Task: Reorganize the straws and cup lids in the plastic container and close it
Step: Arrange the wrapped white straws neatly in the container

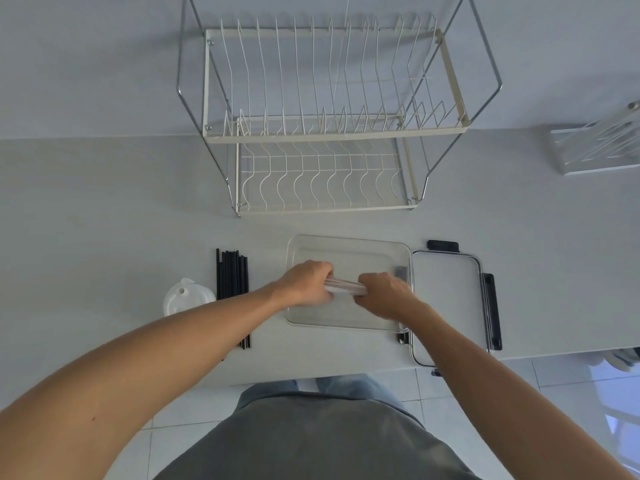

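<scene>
Over one clear container point(346, 244), two hands (left hand point(304, 284), right hand point(384, 294)) gripping one bundle of white straws point(346, 286).

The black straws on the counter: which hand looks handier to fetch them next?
Probably the left hand. The black straws lie on its side of the clear container, while the right hand is on the far side. Both now hold the white straws.

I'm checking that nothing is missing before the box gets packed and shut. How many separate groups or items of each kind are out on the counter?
Black straw bundle: 1, on the counter
White straw bundle: 1, held by the left hand and right hand over the container
White cup lid stack: 1
Clear plastic container: 1
Container lid: 1
Dish rack: 1
Total: 6
</scene>
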